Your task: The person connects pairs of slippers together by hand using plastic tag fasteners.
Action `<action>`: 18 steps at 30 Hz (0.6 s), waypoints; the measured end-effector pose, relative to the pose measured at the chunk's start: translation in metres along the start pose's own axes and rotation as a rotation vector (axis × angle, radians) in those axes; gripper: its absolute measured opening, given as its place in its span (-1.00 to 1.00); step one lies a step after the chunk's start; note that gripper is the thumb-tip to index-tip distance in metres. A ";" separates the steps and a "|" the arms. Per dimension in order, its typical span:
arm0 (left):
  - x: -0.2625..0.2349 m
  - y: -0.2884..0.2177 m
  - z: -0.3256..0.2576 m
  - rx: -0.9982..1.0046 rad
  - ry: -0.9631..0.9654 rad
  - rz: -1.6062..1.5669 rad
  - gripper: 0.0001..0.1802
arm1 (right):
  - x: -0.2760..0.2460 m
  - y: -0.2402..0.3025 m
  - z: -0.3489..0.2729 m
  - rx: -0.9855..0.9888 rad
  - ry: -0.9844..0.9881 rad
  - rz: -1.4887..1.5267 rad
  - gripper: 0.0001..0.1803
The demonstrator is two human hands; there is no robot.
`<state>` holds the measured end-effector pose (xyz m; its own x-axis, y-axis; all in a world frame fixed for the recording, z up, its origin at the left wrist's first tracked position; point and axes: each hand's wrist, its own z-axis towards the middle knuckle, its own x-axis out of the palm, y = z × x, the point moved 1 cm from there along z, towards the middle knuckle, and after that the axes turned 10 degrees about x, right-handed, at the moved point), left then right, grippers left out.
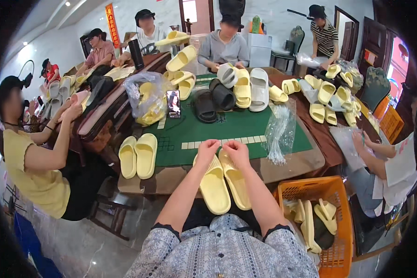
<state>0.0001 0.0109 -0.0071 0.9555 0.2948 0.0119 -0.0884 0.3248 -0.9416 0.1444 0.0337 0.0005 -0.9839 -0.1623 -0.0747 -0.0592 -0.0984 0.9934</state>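
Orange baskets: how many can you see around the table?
2. One orange basket sits at the person's lower right, holding yellow slippers; another orange basket stands farther right. Others may be hidden.

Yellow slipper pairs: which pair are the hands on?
The pair at the table's near edge, toes under both hands; the other pair lies untouched to the left.

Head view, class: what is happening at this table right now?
A person seated at a green-topped table grips a pair of pale yellow slippers, soles up, side by side, with the left hand and right hand at their far ends. Another yellow pair lies to the left, an orange basket holding more slippers stands to the right, and clear plastic bags lie on the table. Other people around it handle slippers too.
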 end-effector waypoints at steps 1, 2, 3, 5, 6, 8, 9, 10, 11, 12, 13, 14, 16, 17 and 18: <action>-0.001 0.001 0.000 0.001 -0.004 0.002 -0.80 | 0.000 -0.001 0.001 -0.001 0.004 0.001 -0.88; -0.002 0.002 0.001 0.013 0.003 0.007 -0.79 | 0.000 -0.002 0.001 0.017 0.016 0.018 -0.86; -0.002 0.001 0.003 0.028 0.014 0.010 -0.78 | -0.001 -0.001 0.002 0.032 0.024 0.035 -0.85; -0.003 0.001 0.002 0.042 0.025 0.015 -0.77 | 0.000 0.001 0.001 0.030 0.002 0.027 -0.86; -0.003 0.000 0.003 0.041 0.029 0.022 -0.76 | 0.000 0.003 0.002 0.015 0.003 0.008 -0.87; -0.001 -0.002 0.005 0.032 0.005 0.041 -0.76 | 0.000 0.005 0.003 -0.011 -0.006 -0.035 -0.91; -0.002 -0.001 0.006 0.028 0.002 0.042 -0.76 | 0.001 0.007 0.002 -0.008 -0.003 -0.036 -0.91; -0.004 -0.001 0.006 0.027 0.013 0.047 -0.76 | 0.002 0.009 0.002 -0.006 0.000 -0.054 -0.91; -0.006 -0.001 0.006 0.027 0.025 0.052 -0.76 | 0.003 0.010 0.001 -0.006 0.003 -0.071 -0.91; -0.003 -0.002 0.006 0.037 0.032 0.060 -0.77 | 0.003 0.008 0.002 -0.008 -0.013 -0.027 -0.90; -0.001 -0.003 0.005 0.035 0.036 0.059 -0.77 | 0.002 0.006 0.002 -0.005 -0.017 -0.027 -0.90; 0.001 -0.004 0.005 0.048 0.053 0.080 -0.78 | 0.000 0.005 0.002 0.000 -0.030 -0.035 -0.90; 0.000 -0.004 0.005 0.083 0.050 0.075 -0.80 | 0.001 0.005 0.004 -0.002 -0.036 -0.042 -0.90; -0.001 -0.001 0.002 0.072 0.060 0.083 -0.81 | 0.001 0.003 0.001 -0.013 -0.035 -0.040 -0.90; -0.002 0.000 0.001 0.065 0.071 0.090 -0.81 | 0.001 0.002 0.000 -0.028 -0.036 -0.038 -0.89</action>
<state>-0.0017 0.0115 -0.0065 0.9602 0.2617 -0.0975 -0.1904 0.3580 -0.9141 0.1435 0.0331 0.0028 -0.9865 -0.1226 -0.1082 -0.0919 -0.1313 0.9871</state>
